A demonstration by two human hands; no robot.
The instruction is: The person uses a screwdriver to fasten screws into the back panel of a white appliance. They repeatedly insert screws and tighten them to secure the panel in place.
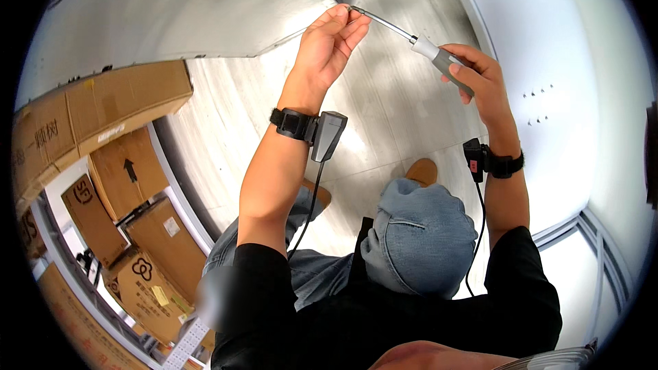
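My right hand point(480, 82) is wrapped around the grey and white handle of a screwdriver point(392, 27). Its metal shaft points up and to the left, toward my left hand point(327, 44). There the thumb and forefinger are pinched together right at the tip, where a tiny dark piece shows, too small to name. Both hands are raised over the floor, close to the corner of a large pale metal panel point(205, 7). Several small dark screws point(538, 120) lie in two short rows on the white surface point(548, 171) to the right.
Cardboard boxes point(130, 164) fill a shelf at the left, and a long carton point(123, 106) lies above them by the panel. Black straps with small devices point(329, 136) sit on both wrists, their cables trailing down. Below is a light wood-look floor point(370, 109).
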